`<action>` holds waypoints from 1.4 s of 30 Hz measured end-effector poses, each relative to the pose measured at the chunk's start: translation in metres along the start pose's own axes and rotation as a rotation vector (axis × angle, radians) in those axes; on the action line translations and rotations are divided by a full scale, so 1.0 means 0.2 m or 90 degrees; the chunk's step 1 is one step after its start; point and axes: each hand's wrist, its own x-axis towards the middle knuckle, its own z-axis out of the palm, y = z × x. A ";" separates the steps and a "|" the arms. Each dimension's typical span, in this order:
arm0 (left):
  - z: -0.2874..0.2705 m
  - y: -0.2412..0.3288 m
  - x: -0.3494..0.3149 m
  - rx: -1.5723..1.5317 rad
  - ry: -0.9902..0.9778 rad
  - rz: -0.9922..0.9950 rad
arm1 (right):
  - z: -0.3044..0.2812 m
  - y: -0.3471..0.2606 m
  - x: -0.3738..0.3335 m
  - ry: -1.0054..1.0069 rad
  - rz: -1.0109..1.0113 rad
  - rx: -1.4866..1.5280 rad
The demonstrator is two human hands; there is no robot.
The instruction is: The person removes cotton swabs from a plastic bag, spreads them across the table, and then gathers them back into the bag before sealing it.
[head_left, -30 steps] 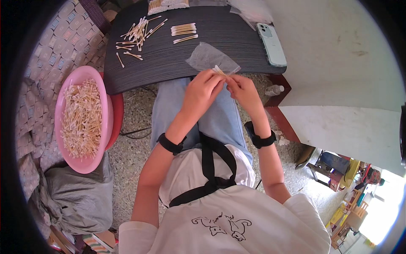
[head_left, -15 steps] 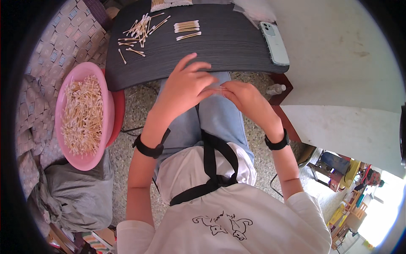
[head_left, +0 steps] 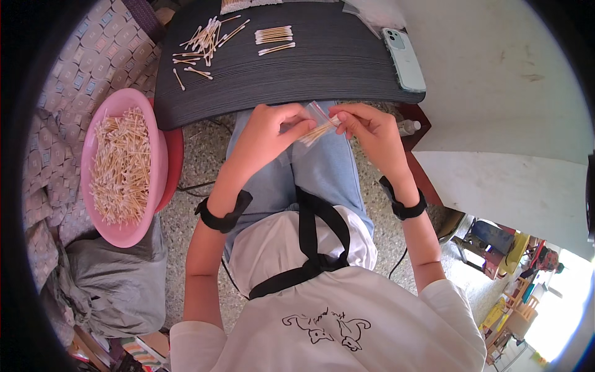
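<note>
Above my lap, just off the table's near edge, my left hand (head_left: 268, 133) pinches a small clear zip bag (head_left: 316, 110). My right hand (head_left: 375, 131) is closed on the white tips of a bunch of cotton swabs (head_left: 317, 132). Their wooden sticks slant down and left toward my left fingers and seem to lie within the bag, though the clear film makes this hard to tell. On the dark table (head_left: 297, 80), a neat row of cotton swabs (head_left: 273, 35) has one or two more just below it. Left of that lies a loose pile of swabs (head_left: 207, 40).
A pink basin (head_left: 161, 155) heaped with cotton swabs stands at the left on something red. A pale phone (head_left: 406, 65) lies at the table's right edge by the wall. Packed swabs (head_left: 248, 6) and clear bags (head_left: 378, 12) sit at the far edge. A bottle (head_left: 408, 128) stands beyond my right hand.
My left hand has come down from its raised, spread pose and now grips the clear bag beside my right hand. The bag and swab bunch now show between them; the table things stay put.
</note>
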 end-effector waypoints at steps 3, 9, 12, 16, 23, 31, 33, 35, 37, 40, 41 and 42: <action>-0.01 0.00 -0.01 -0.043 -0.011 -0.026 | -0.03 0.02 0.02 -0.057 0.047 0.076; -0.01 0.06 -0.02 -0.097 -0.054 -0.106 | -0.02 0.08 0.05 -0.178 0.219 0.197; 0.00 0.05 -0.03 -0.105 -0.043 -0.055 | -0.02 0.16 0.06 -0.270 0.303 0.383; -0.01 0.05 -0.03 -0.035 -0.039 0.016 | -0.02 0.19 0.07 -0.359 0.327 0.438; -0.07 0.10 -0.04 0.093 -0.095 -0.029 | 0.01 0.11 0.11 -0.445 0.365 0.440; -0.08 0.10 -0.05 0.098 -0.055 -0.009 | 0.02 0.13 0.13 -0.435 0.304 0.338; -0.08 0.10 -0.06 0.052 -0.047 0.008 | 0.03 0.12 0.14 -0.420 0.313 0.308; -0.08 0.10 -0.06 0.039 -0.052 -0.006 | 0.03 0.12 0.14 -0.422 0.357 0.298; -0.08 0.08 -0.07 0.028 -0.055 -0.022 | 0.03 0.07 0.13 -0.408 0.351 0.356; -0.07 0.08 -0.07 0.025 0.008 -0.003 | 0.02 0.09 0.13 -0.394 0.336 0.390; -0.07 0.10 -0.06 0.022 -0.006 -0.004 | 0.02 0.10 0.13 -0.396 0.328 0.365; -0.07 0.10 -0.07 0.020 -0.018 -0.007 | 0.02 0.09 0.13 -0.397 0.328 0.366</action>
